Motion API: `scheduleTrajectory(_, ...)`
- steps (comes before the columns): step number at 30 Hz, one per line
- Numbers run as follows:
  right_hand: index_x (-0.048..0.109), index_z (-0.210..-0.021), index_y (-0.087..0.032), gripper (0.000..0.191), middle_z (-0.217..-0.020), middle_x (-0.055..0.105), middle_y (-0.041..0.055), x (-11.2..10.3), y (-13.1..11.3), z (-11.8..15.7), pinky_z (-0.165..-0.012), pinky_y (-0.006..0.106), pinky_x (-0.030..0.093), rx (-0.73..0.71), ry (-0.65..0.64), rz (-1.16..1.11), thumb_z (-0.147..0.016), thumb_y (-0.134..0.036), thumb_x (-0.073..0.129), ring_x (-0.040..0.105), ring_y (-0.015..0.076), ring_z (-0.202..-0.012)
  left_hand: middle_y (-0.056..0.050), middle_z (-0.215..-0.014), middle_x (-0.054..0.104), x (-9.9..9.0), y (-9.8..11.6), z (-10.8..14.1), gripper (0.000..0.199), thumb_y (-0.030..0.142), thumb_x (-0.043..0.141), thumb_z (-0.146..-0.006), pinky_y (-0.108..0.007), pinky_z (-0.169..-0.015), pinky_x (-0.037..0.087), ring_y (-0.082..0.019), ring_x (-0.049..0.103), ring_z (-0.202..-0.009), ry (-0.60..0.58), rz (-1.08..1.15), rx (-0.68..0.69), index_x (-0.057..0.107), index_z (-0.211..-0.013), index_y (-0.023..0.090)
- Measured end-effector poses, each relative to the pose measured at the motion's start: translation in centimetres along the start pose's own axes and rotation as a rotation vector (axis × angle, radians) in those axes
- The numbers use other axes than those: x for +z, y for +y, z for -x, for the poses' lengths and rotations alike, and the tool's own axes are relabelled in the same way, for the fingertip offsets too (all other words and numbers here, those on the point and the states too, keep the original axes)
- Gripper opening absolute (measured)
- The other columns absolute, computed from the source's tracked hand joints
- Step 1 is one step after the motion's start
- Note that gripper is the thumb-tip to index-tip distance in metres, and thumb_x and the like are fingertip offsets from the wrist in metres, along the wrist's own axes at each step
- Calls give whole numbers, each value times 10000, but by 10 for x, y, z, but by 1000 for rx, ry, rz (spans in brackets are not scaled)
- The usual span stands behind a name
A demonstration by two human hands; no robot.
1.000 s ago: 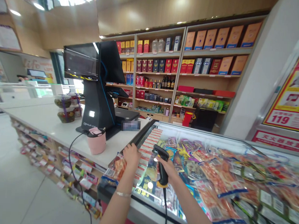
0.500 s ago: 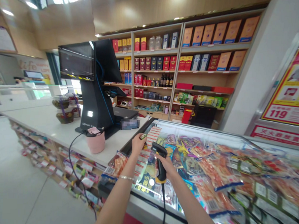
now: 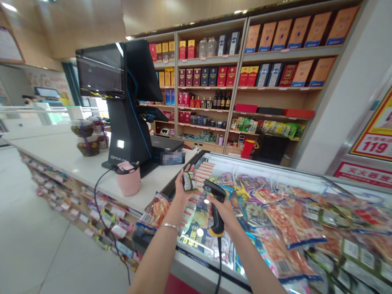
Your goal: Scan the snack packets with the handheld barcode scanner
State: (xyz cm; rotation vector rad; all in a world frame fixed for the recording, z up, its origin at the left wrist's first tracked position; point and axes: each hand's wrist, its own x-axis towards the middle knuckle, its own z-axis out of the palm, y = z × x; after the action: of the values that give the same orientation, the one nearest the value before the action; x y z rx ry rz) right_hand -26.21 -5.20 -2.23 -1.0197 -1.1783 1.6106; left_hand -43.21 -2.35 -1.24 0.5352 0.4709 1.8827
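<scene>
On the upturned palm and fingers of my left hand [image 3: 180,186] rests a small snack packet [image 3: 189,181], its silvery, dark-edged printed side facing up. My right hand [image 3: 224,209] is wrapped round the grip of a black and yellow barcode scanner [image 3: 217,210]. The scanner's head points left, a short way from the packet and not touching it. From the bottom of the grip a black cable hangs down past the case edge. Both hands are above the glass-topped display case [image 3: 243,164], with a strip of price labels [image 3: 203,175] between them.
Bags of orange-coloured snacks [image 3: 293,218] lie on the case to the right, and another such bag [image 3: 154,210] is at its left end. A pink bin [image 3: 128,178] and a black checkout terminal [image 3: 131,131] stand on the white counter [image 3: 100,175]. Stocked shelves [image 3: 204,110] line the back wall.
My left hand has turned palm up, so the packet's printed face now shows. The scanner remains in my right hand. The view has shifted slightly.
</scene>
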Motion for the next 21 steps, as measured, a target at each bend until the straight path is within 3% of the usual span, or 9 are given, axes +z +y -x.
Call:
scheduleTrajectory(6, 564, -541, -150, 266, -435, 563, 30, -1, 3, -2, -358, 231, 440, -72, 67, 134, -681, -314, 720, 519, 136, -348, -84, -1264, 602, 3, 2, -1, 451, 463, 448, -841, -275, -693, 525, -215, 578, -1129, -55, -215, 39, 581, -1199, 222)
scheduleTrajectory(10, 580, -549, -155, 247, -443, 576, 34, -5, 7, -8, -362, 233, 445, -106, 112, 209, -666, -317, 724, 539, 147, -357, -82, -1299, 583, 5, 4, 0, 465, 437, 423, -853, -270, -679, 521, -217, 577, -1133, -97, -199, 33, 562, -1237, 214)
scheduleTrajectory(15, 556, -520, -173, 242, -433, 574, 29, -10, 8, -13, -351, 233, 442, -131, 158, 238, -670, -288, 707, 540, 152, -348, -91, -1244, 622, 7, 4, 2, 497, 441, 436, -841, -338, -776, 528, -227, 610, -1076, -144, -190, 6, 551, -1264, 208)
scheduleTrajectory(21, 550, -526, -177, 216, -450, 586, 27, -12, 9, -15, -345, 231, 438, -139, 174, 257, -664, -259, 693, 536, 147, -342, -89, -1204, 646, 8, 3, 2, 490, 441, 450, -836, -350, -800, 530, -232, 616, -1071, -142, -200, 5, 569, -1246, 201)
